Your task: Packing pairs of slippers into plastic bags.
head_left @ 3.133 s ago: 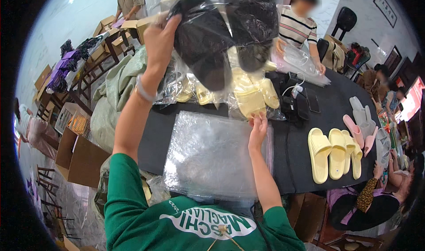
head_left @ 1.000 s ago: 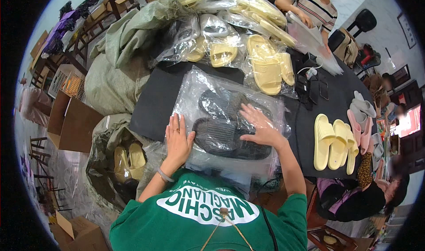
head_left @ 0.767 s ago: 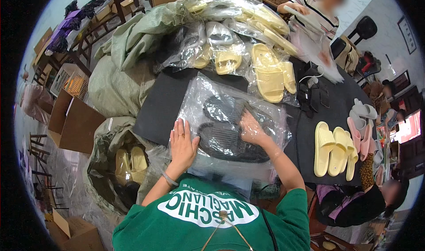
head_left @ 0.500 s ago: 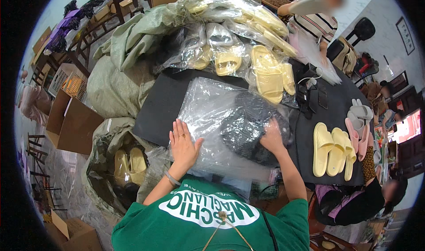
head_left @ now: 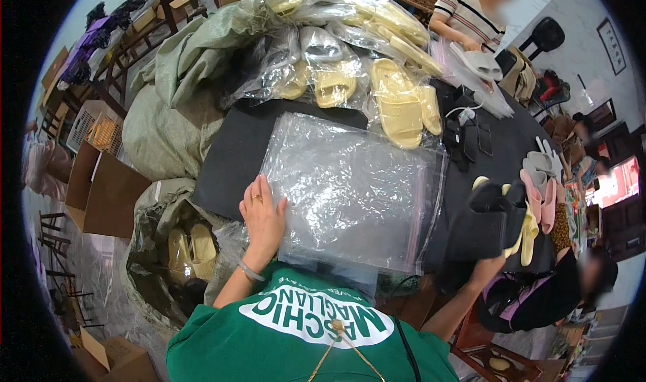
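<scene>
My left hand (head_left: 263,214) lies flat, fingers stretched out, on the left edge of a clear plastic bag (head_left: 343,187) with a pinkish strip along its right end. The bag is spread over the black tabletop. At the right, my right hand (head_left: 486,273) grips a pair of black slippers (head_left: 479,219) from below, held above the table's near right part. Its fingers are partly hidden by the slippers. Behind them, partly covered, are yellow slippers (head_left: 529,237).
Bagged yellow slippers (head_left: 397,106) and bagged grey slippers (head_left: 323,44) lie beyond the bag. An open sack (head_left: 151,247) holding slippers stands at left, near a cardboard box (head_left: 101,190). Pink slippers (head_left: 548,200) and a phone (head_left: 484,138) lie at right. A person (head_left: 464,18) handles a light slipper opposite.
My right hand has moved right and nearer, off the bag, and now holds black slippers. The dark shape seen through the bag is gone from there. My left hand has barely shifted.
</scene>
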Tool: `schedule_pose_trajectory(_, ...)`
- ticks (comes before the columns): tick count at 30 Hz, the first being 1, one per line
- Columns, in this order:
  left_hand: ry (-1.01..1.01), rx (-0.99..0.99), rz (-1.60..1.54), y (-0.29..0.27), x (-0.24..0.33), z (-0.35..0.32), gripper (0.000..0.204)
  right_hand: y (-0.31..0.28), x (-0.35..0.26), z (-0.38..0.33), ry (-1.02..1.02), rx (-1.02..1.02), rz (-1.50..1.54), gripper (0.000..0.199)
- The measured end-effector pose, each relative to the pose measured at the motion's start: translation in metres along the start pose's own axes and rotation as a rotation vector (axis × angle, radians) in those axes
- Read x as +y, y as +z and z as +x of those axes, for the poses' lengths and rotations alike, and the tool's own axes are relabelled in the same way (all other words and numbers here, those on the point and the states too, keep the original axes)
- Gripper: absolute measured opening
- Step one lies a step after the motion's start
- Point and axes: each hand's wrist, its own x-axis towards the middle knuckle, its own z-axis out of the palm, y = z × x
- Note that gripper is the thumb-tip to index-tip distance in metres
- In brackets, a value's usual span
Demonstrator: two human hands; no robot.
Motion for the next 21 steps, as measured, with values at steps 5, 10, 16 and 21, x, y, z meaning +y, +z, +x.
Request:
schedule_pose_trajectory(5,-0.073,0.003,0.021,0.0,-0.001,0.006,0.066,-0.026,0.007,-0.034,0.078,0.021,0.138,0.034)
schedule_pose_trajectory(10,-0.177,-0.084,-0.008,0.008,-0.01,0.015,0.054,-0.012,0.005,-0.027,0.124,-0.08,0.139,0.034)
schedule_pose_trajectory(16,-0.197,-0.069,-0.084,0.011,-0.022,0.013,0.025,0.029,-0.018,-0.033,0.159,-0.194,0.169,0.035)
schedule_pose_trajectory(21,-0.13,0.049,-0.021,0.009,-0.013,0.016,0.019,0.071,-0.05,-0.052,0.193,-0.301,0.19,0.035)
